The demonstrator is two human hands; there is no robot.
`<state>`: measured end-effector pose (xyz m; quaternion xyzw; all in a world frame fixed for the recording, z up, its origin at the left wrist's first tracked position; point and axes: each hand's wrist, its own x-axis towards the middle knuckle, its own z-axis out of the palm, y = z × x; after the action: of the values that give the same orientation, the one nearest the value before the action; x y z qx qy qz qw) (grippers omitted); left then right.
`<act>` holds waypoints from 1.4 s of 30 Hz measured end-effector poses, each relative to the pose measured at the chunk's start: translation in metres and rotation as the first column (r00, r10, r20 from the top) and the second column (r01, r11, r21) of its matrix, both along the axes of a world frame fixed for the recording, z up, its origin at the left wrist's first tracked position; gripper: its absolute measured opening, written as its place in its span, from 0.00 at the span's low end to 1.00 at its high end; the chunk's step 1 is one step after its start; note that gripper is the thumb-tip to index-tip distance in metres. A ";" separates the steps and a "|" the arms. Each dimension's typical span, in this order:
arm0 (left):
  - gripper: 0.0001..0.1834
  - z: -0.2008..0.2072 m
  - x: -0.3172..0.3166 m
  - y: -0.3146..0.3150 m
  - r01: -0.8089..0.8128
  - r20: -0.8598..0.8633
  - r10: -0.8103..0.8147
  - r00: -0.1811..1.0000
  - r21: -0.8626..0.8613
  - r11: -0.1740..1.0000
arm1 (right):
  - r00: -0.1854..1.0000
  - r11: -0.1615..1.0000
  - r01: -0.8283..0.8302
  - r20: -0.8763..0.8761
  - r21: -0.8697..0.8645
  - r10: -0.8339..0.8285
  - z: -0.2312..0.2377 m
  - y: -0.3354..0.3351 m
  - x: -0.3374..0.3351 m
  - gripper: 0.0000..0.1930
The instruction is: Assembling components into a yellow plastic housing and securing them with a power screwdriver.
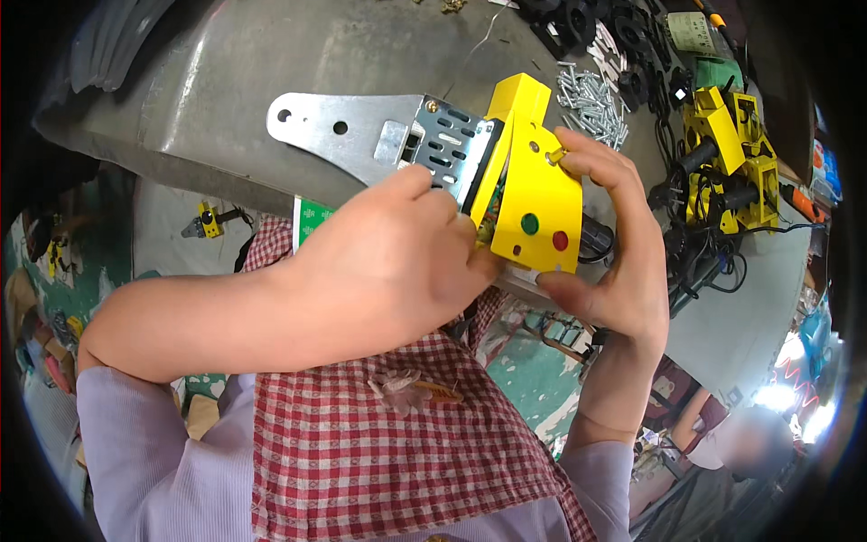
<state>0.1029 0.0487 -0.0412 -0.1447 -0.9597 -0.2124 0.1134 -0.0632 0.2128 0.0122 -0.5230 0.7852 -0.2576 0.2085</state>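
Note:
A metal device with a yellow housing (533,203) lies at the table's near edge. The housing bears a green and a red round spot and has a black cable fitting at its right. Joined to it on the left is a slotted silver bracket (449,135) with a long tapered plate (348,122). My left hand (415,239) is closed, its fingers curled at the seam of bracket and housing; its fingertips are partly hidden. My right hand (623,239) grips the housing from the right, a finger by a small brass-coloured pin on top, the thumb at the lower edge.
Loose screws (593,104) lie in a pile behind the device. More yellow assemblies (731,172) with black cables stand at the right, near an orange-handled tool (802,204). Black round parts (578,23) sit at the back. Another person (741,443) is at the lower right.

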 end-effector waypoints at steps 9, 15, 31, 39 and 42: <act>0.20 -0.009 0.003 -0.042 0.096 -0.128 -0.055 0.990 0.337 0.936 | 0.996 0.995 -0.031 -0.087 -0.093 0.023 -0.026 0.016 0.015 0.48; 0.36 -0.002 -0.006 -0.027 -0.083 0.093 0.073 0.993 0.113 0.990 | 0.998 0.995 0.010 -0.065 -0.104 -0.017 -0.029 0.012 0.025 0.47; 0.28 -0.002 -0.025 -0.023 -0.107 0.059 0.099 0.993 0.147 0.983 | 0.934 0.990 0.143 0.331 -0.003 -0.134 -0.025 0.005 -0.007 0.31; 0.29 0.005 -0.031 -0.028 -0.051 0.139 0.038 0.990 0.097 0.994 | 0.798 0.975 0.185 0.559 0.126 -0.224 -0.029 -0.006 -0.016 0.29; 0.28 0.007 -0.034 -0.029 -0.037 0.172 0.019 0.985 0.105 0.994 | 0.805 0.965 0.195 0.533 0.175 -0.260 -0.027 -0.007 -0.017 0.27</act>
<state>0.0694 0.0197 -0.0342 -0.1059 -0.9550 -0.2741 0.0413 -0.0804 0.2055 -0.0145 -0.3160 0.7617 -0.3762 0.4224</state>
